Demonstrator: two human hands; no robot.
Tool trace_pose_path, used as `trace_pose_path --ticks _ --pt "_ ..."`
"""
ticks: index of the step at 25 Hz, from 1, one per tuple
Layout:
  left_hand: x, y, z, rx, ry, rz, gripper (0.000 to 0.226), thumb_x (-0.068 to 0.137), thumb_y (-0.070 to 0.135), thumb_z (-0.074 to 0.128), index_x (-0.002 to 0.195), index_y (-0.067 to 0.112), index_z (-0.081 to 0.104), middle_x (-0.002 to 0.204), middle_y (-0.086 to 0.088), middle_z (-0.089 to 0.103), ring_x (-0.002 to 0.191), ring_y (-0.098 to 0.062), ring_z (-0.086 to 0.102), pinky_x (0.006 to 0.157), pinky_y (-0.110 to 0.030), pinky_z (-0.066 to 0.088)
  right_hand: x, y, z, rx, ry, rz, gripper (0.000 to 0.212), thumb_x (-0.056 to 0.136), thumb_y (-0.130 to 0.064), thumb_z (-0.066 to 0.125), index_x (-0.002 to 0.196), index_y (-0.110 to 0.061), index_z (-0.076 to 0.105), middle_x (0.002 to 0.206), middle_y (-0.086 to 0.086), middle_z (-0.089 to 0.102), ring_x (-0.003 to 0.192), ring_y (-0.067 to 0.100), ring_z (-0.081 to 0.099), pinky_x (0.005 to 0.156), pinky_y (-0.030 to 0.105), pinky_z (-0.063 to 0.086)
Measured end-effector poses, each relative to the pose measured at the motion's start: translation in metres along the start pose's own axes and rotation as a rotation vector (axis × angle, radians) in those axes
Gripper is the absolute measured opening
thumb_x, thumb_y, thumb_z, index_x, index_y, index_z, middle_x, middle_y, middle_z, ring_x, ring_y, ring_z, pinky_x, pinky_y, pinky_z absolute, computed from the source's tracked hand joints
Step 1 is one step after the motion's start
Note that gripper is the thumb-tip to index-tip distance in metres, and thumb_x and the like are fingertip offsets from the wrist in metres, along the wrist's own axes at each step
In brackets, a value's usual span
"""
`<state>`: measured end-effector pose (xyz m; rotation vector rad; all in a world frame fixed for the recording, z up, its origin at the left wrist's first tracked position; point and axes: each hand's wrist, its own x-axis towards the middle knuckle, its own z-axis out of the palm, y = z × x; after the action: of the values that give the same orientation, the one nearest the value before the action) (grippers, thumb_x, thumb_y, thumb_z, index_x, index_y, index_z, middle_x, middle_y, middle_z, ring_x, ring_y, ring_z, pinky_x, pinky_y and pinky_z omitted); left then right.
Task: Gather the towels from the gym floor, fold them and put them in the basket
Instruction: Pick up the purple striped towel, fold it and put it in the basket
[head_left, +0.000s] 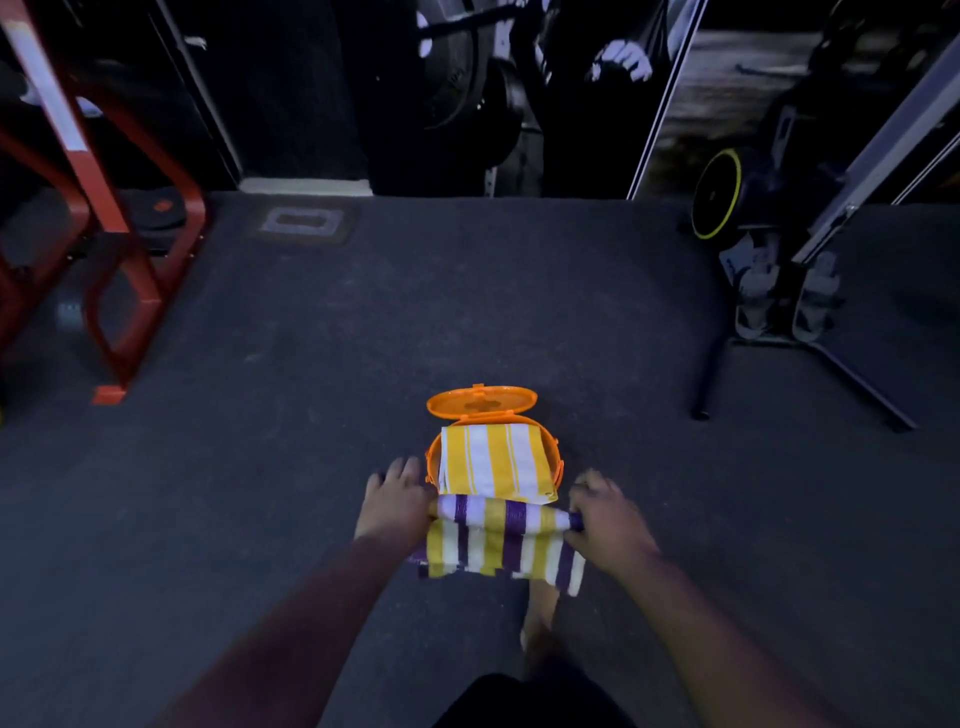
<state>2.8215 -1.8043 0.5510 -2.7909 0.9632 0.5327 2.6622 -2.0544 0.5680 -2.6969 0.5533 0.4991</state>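
Both hands grip one purple, yellow and white striped towel (501, 540) by its folded top edge: the left hand (396, 501) pinches the left end, the right hand (605, 514) the right end. It hangs just before the open orange basket (558, 457), which holds a folded yellow striped towel (491, 460).

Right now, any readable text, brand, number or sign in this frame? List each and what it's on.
None can be read.
Orange basket lid: a raised mark at its centre, too blurred to read.
Black weight plate at the back: faint markings, too dark and small to read.
Yellow-rimmed wheel: no legible label.
Yellow-and-white towel and purple-striped towel: stripes only, no text.
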Motion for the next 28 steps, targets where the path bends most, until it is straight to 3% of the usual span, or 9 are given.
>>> trace_pose_path --ticks 3,7,9,12,16,19,23,25,28 --pt "0.073 0.001 0.012 -0.004 -0.198 0.064 0.049 0.092 0.021 0.055 0.14 0.033 0.053 0.157 0.0 0.043 0.146 -0.026 0.04 0.118 -0.047 0.034 0.069 0.035 0.004 0.038 -0.141 -0.033 0.022 0.088 -0.026 0.06 0.108 -0.026 0.048 0.109 0.005 0.063 0.099 0.03 0.065 0.075 0.038 0.053" --pt "0.18 0.003 0.035 -0.156 -0.379 0.009 0.065 0.085 0.027 0.064 0.143 0.048 0.042 0.131 0.001 0.064 0.114 -0.027 0.067 0.091 -0.039 0.056 0.189 0.081 0.013 0.059 -0.248 -0.055 0.041 0.099 -0.04 0.049 0.14 -0.04 0.052 0.119 0.008 0.067 0.103 0.029 0.065 0.076 0.031 0.047" --pt "0.219 0.002 0.041 -0.207 -0.348 -0.009 0.059 0.082 0.031 0.069 0.133 0.049 0.047 0.124 0.005 0.068 0.107 -0.025 0.069 0.086 -0.039 0.058 0.235 0.092 0.013 0.045 -0.248 -0.074 0.039 0.099 -0.049 0.045 0.132 -0.037 0.062 0.126 0.008 0.066 0.11 0.03 0.064 0.078 0.03 0.043" --pt "0.297 0.001 0.081 -0.234 -0.206 0.0 0.046 0.087 0.037 0.069 0.13 0.043 0.052 0.123 0.005 0.07 0.105 -0.027 0.07 0.083 -0.038 0.059 0.323 0.121 0.037 -0.03 -0.171 -0.166 0.056 0.099 -0.025 0.047 0.147 -0.052 0.039 0.15 -0.004 0.051 0.125 0.027 0.059 0.091 0.033 0.051" --pt "0.373 -0.002 0.174 -0.173 0.089 0.029 0.055 0.084 0.008 0.061 0.138 0.019 0.062 0.133 -0.008 0.067 0.108 -0.034 0.07 0.085 -0.042 0.058 0.408 0.159 0.13 -0.095 -0.079 -0.252 0.068 0.084 -0.007 0.063 0.143 -0.04 0.049 0.149 0.0 0.054 0.127 0.025 0.061 0.094 0.04 0.057" --pt "0.401 -0.002 0.287 -0.115 -0.001 0.094 0.066 0.083 0.016 0.037 0.147 0.018 0.053 0.148 -0.009 0.056 0.131 -0.032 0.058 0.106 -0.049 0.046 0.44 0.182 0.229 -0.204 -0.143 -0.287 0.055 0.081 -0.009 0.047 0.128 -0.025 0.069 0.135 0.007 0.066 0.12 0.027 0.066 0.092 0.042 0.057" --pt "0.404 0.007 0.42 -0.14 -0.244 0.179 0.071 0.093 0.019 0.056 0.157 0.019 0.025 0.162 -0.011 0.033 0.147 -0.033 0.039 0.116 -0.054 0.031 0.443 0.207 0.361 -0.168 -0.235 -0.294 0.037 0.08 -0.025 0.057 0.111 -0.018 0.076 0.129 0.017 0.068 0.115 0.038 0.067 0.091 0.058 0.056" --pt "0.411 0.015 0.44 -0.249 -0.165 0.133 0.079 0.092 0.039 0.063 0.159 0.017 0.028 0.166 -0.013 0.025 0.152 -0.032 0.027 0.12 -0.054 0.025 0.444 0.203 0.387 -0.068 -0.085 -0.257 0.037 0.087 -0.038 0.06 0.117 -0.019 0.072 0.138 0.015 0.062 0.127 0.037 0.059 0.099 0.056 0.05" --pt "0.45 0.026 0.441 -0.314 -0.057 0.058 0.084 0.098 0.062 0.038 0.163 0.015 0.012 0.17 -0.009 0.001 0.157 -0.028 0.001 0.127 -0.048 0.006 0.485 0.174 0.388 -0.035 0.068 -0.218 0.062 0.096 -0.059 0.049 0.145 -0.022 0.052 0.16 0.014 0.036 0.148 0.036 0.033 0.115 0.057 0.033"
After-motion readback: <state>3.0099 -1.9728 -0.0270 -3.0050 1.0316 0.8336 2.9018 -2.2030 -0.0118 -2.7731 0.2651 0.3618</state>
